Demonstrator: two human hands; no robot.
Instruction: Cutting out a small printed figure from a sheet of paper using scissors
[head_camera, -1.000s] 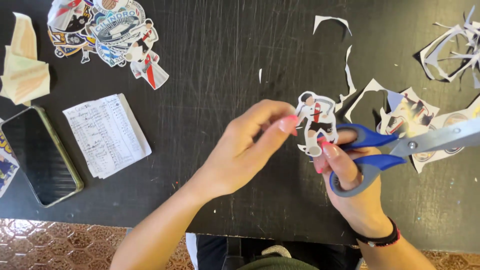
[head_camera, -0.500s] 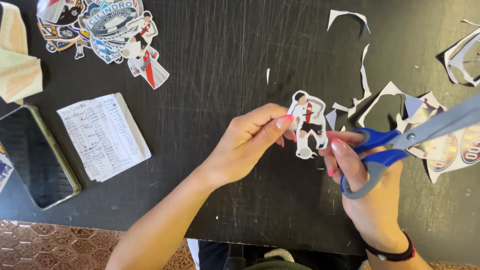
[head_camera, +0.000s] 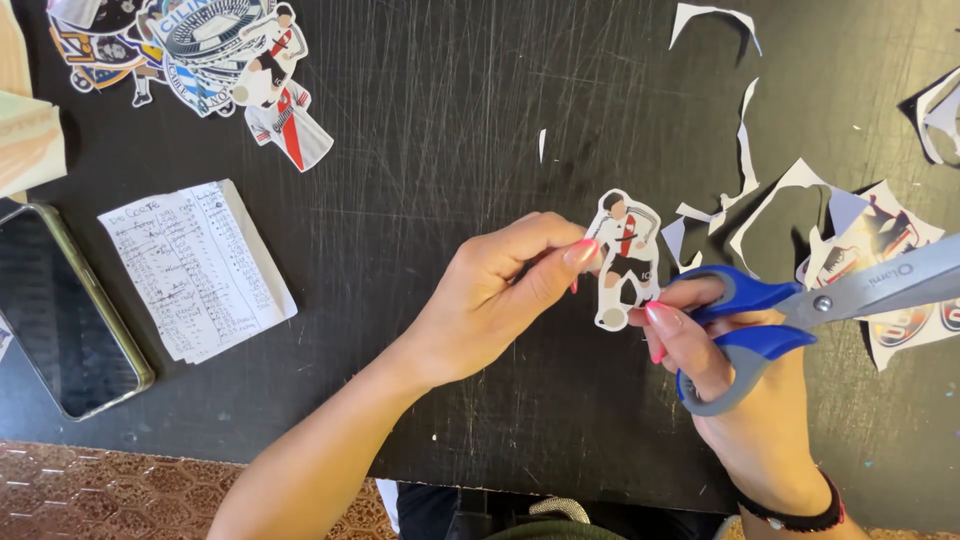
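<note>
Fingers of the left hand (head_camera: 490, 300) pinch the left edge of a small cut-out figure sticker (head_camera: 622, 258), a player in white and red with a ball at its foot, and hold it just above the bench (head_camera: 450, 130). The sticker stands with its long axis running far to near, head at the far end, and it lies directly right of the left fingertips. The right hand (head_camera: 735, 400) sits just to the right and slightly nearer, clenched through the blue handles of a pair of scissors (head_camera: 800, 305); one of its fingertips touches the sticker's near right edge. The grey blades point away to the right, out past the frame edge, so the cutting end faces away from the sticker while the handles lie just beside it. Both hands meet at the sticker, the left holding it outright, the right only brushing it. White paper offcuts (head_camera: 745, 150) lie scattered on the dark surface beyond and to the right, with partly cut sticker sheets (head_camera: 880, 240) under the blades. Farther left rests a folded handwritten paper (head_camera: 195, 270), and near the left edge a dark phone (head_camera: 65, 310) lies face up. At the far left a cluster of finished stickers (head_camera: 215, 60) is gathered, well apart from both hands.
</note>
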